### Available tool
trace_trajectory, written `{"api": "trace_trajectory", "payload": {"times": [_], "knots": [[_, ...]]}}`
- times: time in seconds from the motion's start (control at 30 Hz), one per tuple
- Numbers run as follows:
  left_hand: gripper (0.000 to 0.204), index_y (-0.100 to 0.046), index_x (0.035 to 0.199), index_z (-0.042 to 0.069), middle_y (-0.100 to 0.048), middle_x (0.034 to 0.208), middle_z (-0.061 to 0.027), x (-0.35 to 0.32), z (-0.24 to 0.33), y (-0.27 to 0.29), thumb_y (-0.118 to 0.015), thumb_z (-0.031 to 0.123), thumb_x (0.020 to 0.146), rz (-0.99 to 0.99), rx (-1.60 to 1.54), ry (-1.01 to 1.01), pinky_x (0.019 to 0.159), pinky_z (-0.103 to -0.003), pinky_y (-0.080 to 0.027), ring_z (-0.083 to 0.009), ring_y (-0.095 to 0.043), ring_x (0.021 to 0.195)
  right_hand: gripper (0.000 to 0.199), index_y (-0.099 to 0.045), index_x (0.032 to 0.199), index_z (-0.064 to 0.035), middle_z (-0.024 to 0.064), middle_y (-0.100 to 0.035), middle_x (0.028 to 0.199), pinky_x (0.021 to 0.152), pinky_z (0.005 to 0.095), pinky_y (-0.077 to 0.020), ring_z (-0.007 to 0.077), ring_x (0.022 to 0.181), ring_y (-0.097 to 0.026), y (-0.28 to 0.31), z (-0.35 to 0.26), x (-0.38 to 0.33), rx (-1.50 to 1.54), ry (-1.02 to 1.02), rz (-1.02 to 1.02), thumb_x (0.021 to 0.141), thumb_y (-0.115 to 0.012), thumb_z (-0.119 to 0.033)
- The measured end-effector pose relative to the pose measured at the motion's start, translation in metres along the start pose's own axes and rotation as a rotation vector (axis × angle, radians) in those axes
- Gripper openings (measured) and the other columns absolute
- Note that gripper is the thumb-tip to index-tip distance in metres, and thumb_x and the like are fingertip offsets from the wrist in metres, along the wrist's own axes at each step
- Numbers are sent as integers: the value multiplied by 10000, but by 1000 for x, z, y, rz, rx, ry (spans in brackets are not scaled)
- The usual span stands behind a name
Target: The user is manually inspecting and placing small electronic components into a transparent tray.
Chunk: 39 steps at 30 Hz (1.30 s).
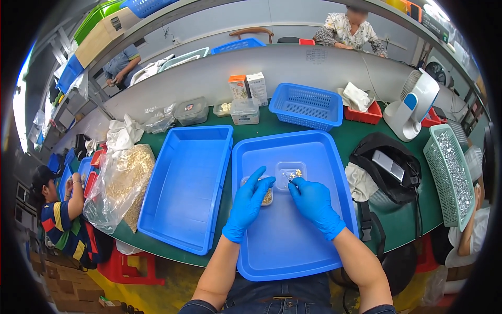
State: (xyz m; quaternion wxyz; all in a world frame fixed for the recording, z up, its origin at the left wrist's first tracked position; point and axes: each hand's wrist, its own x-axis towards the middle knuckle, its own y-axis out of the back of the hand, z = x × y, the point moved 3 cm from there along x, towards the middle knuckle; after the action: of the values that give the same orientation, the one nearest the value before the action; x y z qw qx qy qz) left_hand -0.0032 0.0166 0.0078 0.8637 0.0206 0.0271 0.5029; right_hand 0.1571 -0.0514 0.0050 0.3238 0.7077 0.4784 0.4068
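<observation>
My left hand (248, 203), in a blue glove, rests over a small clear container (267, 198) of tiny gold-coloured pieces, partly hiding it. Its fingers are stretched and apart. My right hand (317, 206), gloved alike, is closed in a pinch at the near edge of a second shallow clear container (284, 168). A small dark tip shows at its fingertips; what they hold is too small to name. A few gold-coloured pieces (298, 172) lie at that container's right side. Both containers stand in a large blue tray (285, 261).
An unfilled blue tray (180, 193) lies left, beside a clear bag of gold-coloured pieces (138, 175). Behind stand a blue basket (307, 104), a lidded tub (244, 111) and a white fan (413, 104). Right are a black bag (376, 152) and a green basket of metallic pieces (452, 167). Co-workers sit around.
</observation>
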Motion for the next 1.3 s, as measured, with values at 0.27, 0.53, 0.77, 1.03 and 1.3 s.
{"api": "trace_trajectory", "payload": {"times": [0.27, 0.53, 0.77, 1.03, 1.3], "knots": [[235, -677, 983, 95, -624, 866, -91, 2, -4, 12, -698, 144, 755, 77, 1185, -436, 758, -363, -459, -268, -600, 828, 199, -654, 923, -102, 129, -630, 658, 528, 388, -492, 302, 580, -627, 2, -7, -4, 79, 54, -38, 897, -551, -271], [131, -688, 858, 84, -600, 871, -107, 10, -16, 20, -706, 94, 729, 125, 898, -408, 684, -364, -467, -266, -584, 793, 208, -644, 920, -106, 115, -641, 680, 512, 379, -506, 293, 583, -635, 6, -18, -7, 102, 141, -85, 905, -524, -275], [85, -681, 860, 60, -596, 864, -93, 11, -9, 22, -673, 64, 776, 190, 818, -449, 681, -322, -472, -211, -576, 749, 173, -665, 938, -119, 112, -654, 727, 558, 363, -503, 287, 638, -644, 9, -23, -6, 177, 133, -80, 882, -578, -258], [110, -681, 927, 12, -652, 877, -53, 6, 4, 19, -620, 29, 836, 9, -185, 64, 693, -242, -475, -99, -566, 744, 158, -676, 956, -97, 107, -672, 808, 601, 336, -520, 264, 688, -659, 11, -25, -7, 303, 167, 66, 842, -638, -199], [139, -682, 955, 5, -668, 888, -69, 4, 0, 16, -627, 24, 828, -26, -258, 69, 743, -239, -492, -111, -591, 775, 151, -679, 955, -97, 98, -672, 816, 612, 323, -523, 248, 691, -660, 13, -26, -7, 309, 170, 82, 823, -664, -170]]}}
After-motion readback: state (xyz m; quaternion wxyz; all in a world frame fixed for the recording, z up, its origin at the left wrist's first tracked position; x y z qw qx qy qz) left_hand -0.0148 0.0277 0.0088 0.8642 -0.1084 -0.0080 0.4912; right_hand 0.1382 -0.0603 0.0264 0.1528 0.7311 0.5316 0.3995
